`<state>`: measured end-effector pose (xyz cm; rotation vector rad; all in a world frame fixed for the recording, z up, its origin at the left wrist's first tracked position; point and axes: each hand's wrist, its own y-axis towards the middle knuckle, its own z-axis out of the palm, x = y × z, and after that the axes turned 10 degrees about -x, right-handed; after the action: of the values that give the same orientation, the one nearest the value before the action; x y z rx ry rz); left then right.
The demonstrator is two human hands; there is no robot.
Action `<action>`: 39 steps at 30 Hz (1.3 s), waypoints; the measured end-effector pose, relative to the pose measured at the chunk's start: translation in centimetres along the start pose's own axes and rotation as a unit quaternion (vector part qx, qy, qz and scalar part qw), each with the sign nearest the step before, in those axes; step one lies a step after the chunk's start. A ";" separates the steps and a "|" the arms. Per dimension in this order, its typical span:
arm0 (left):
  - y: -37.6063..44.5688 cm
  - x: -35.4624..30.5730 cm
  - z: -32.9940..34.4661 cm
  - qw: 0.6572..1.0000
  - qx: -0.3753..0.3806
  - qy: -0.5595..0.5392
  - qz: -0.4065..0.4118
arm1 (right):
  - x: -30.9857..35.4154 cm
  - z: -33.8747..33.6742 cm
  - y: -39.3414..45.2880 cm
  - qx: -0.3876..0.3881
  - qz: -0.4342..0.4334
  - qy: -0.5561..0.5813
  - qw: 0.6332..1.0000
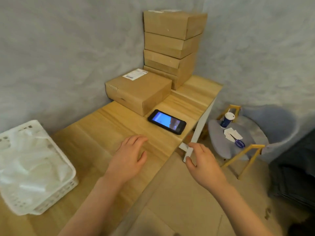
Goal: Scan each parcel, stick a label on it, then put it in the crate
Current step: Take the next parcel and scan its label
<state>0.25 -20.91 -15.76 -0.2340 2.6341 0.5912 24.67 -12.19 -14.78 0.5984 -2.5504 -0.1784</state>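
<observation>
Reaching: my left hand (132, 155) hovers released over the tabletop (95, 133); right hand (203, 160) released past its right edge.
Next: grab the handheld scanner (167, 121), aim at the labelled parcel (139, 91) squarely.

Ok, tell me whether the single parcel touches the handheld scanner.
Apart. The head view shows a strip of bare table between the single parcel and the handheld scanner.

Grey chair (221, 147) right of worktop (105, 133) — cup (226, 119), papers (234, 133), blue scissors (238, 142) on its seat. Dark furniture (293, 167) at far right, blurred.
</observation>
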 end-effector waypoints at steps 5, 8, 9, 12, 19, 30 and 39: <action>4.1 -0.8 2.4 0.994 -0.042 -0.014 -0.098 | -3.4 -0.6 8.3 0.044 -0.056 0.037 0.997; 6.4 -0.9 3.1 0.990 -0.068 0.012 -0.119 | -4.4 -0.4 13.2 0.061 -0.086 0.049 0.993; 7.2 -0.8 3.4 0.989 -0.075 0.023 -0.123 | -4.5 -0.2 14.9 0.065 -0.091 0.051 0.992; 9.6 -0.1 3.8 0.983 -0.107 0.040 -0.144 | -4.5 0.5 19.4 0.083 -0.100 0.061 0.990; 14.2 2.3 4.8 0.970 -0.157 0.047 -0.178 | -3.6 3.6 29.6 0.089 -0.066 0.117 0.987; 17.0 2.7 6.7 0.950 -0.150 -0.040 -0.272 | -1.5 8.5 37.3 0.082 0.127 0.342 0.927; 16.4 0.4 8.2 0.940 -0.218 -0.024 -0.263 | -1.5 9.5 37.7 0.055 0.142 0.477 0.866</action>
<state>-1.18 -2.67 -16.62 -1.0022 2.2152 0.9539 6.66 22.29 -14.81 0.2327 -1.6402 0.3067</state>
